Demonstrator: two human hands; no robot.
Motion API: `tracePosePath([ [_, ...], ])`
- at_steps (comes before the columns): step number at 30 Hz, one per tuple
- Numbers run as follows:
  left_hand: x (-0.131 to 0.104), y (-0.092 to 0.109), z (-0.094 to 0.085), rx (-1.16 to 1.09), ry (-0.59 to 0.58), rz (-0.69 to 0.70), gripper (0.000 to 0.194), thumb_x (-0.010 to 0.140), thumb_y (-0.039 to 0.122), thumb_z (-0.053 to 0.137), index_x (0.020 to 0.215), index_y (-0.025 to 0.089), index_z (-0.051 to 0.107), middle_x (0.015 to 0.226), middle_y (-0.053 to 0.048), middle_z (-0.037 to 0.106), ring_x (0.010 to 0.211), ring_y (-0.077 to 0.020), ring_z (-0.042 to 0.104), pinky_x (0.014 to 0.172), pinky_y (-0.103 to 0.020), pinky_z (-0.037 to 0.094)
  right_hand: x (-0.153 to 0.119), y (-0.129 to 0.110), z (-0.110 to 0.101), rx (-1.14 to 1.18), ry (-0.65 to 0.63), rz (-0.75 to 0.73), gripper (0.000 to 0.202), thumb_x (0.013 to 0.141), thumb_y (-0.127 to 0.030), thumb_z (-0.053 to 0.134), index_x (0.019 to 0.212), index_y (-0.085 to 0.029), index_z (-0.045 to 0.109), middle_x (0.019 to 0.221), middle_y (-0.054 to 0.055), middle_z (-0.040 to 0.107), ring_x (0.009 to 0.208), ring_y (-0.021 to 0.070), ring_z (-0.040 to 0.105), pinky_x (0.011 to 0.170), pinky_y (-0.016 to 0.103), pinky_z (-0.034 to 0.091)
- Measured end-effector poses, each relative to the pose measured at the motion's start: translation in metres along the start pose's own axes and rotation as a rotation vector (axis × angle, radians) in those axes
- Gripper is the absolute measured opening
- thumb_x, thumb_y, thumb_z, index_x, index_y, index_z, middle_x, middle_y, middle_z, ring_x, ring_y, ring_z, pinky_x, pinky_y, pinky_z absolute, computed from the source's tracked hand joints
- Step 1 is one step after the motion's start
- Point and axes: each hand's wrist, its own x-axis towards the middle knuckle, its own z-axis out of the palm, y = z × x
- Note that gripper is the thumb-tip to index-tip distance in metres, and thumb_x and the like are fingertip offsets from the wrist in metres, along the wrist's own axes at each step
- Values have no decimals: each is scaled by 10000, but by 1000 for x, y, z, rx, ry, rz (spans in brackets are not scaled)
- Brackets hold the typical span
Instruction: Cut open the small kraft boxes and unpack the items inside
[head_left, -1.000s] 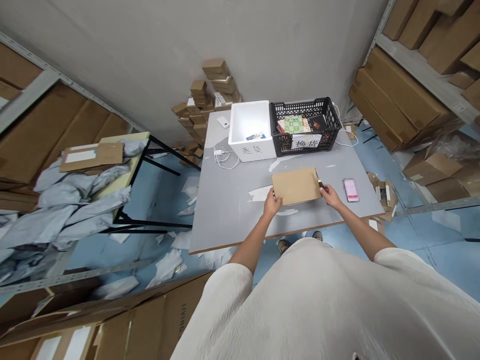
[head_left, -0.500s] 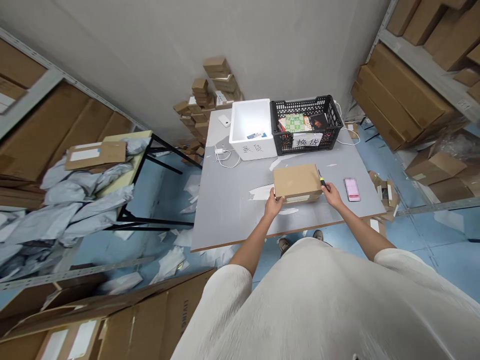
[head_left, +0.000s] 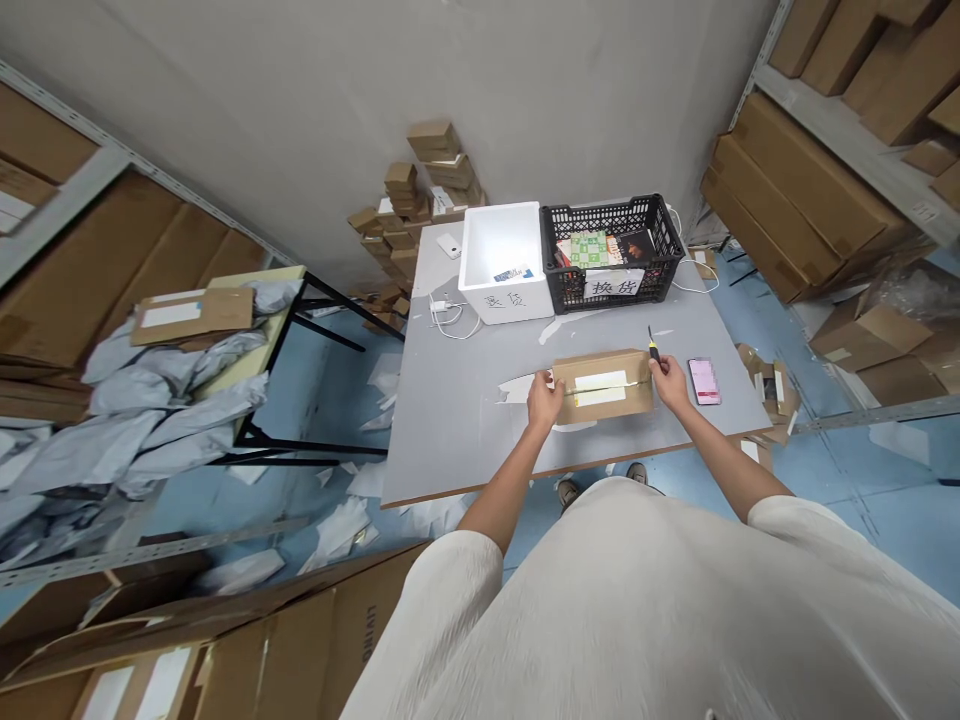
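Observation:
A brown cardboard box [head_left: 611, 402] lies on the grey table [head_left: 450, 430], a white label [head_left: 600, 380] on its upper face and a strip of tape running along its length. My left hand [head_left: 545, 400] is closed on the box's left end, thumb on top. At the right end, my right hand [head_left: 669, 380] grips a thin-bladed knife [head_left: 653, 349] with a black and yellow handle, its tip pointing away from me. That hand is also against or very close to the box's end; exact contact is hidden.
Behind the box stand a white foam bin [head_left: 501, 300] and a black plastic crate [head_left: 619, 285] holding books or booklets. A phone [head_left: 704, 381] lies at the right, a white device [head_left: 449, 245] at the back left. Grey parcels [head_left: 172, 430] are piled on the left.
The box has been rolled over between my hands, so its labelled, taped face now points up. The knife has moved slightly right with my right hand, its blade still pointing away.

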Motion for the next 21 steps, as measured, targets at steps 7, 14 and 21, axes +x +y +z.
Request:
tracePosePath([
  [7,-10,-1,15,208,2,307,440,976,200,574,1413,256,587,1603,-152,506,1502,-323,492,1200,-503,468,5,-4,6,-10,-86,-86,616,923,-756,628,1237,-230,687,1334,149,745,1246,316,700,1108,499,562],
  [14,-25,9,13,569,-109,348,668,1008,168,517,1664,264,441,1561,-174,541,1429,-354,490,1188,-522,422,7,-17,-1,-231,-141,-238,657,1032,-706,498,1395,-201,712,1322,168,708,1175,310,694,1085,479,564],
  [21,-21,13,5,609,-163,383,701,991,190,517,1679,280,419,1770,-115,397,1479,-359,446,1153,-508,441,23,-65,13,-485,-472,-412,489,1119,-477,440,1389,-233,766,1404,111,764,1267,304,693,1084,398,521],
])
